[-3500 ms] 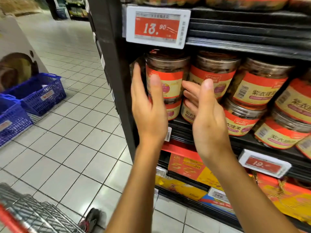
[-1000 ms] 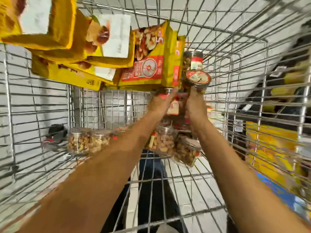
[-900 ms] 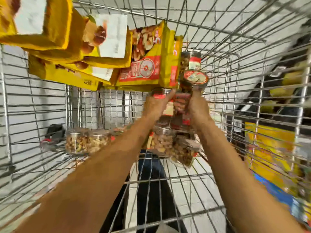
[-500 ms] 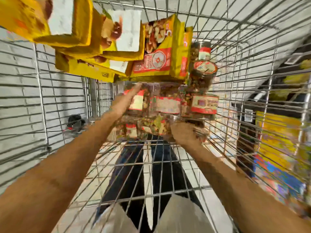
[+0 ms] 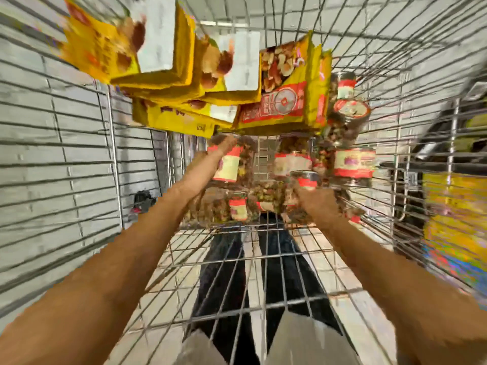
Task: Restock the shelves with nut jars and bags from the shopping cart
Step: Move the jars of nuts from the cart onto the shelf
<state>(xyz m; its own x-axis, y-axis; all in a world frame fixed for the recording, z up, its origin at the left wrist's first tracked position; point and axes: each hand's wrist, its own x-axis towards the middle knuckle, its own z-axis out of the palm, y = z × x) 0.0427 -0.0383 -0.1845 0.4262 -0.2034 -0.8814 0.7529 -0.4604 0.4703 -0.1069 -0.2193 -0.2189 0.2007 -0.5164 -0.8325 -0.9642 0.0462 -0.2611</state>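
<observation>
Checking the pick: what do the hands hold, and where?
Left hand grips a labelled jar by its side; right hand touches another jar, grip blurred beyond telling.

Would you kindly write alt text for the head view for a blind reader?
Two arms reach into a wire shopping cart: the left hand touches a red-labelled nut jar, the right hand grips a lidded jar. Yellow nut bags are piled beyond; motion blur hides detail.
</observation>
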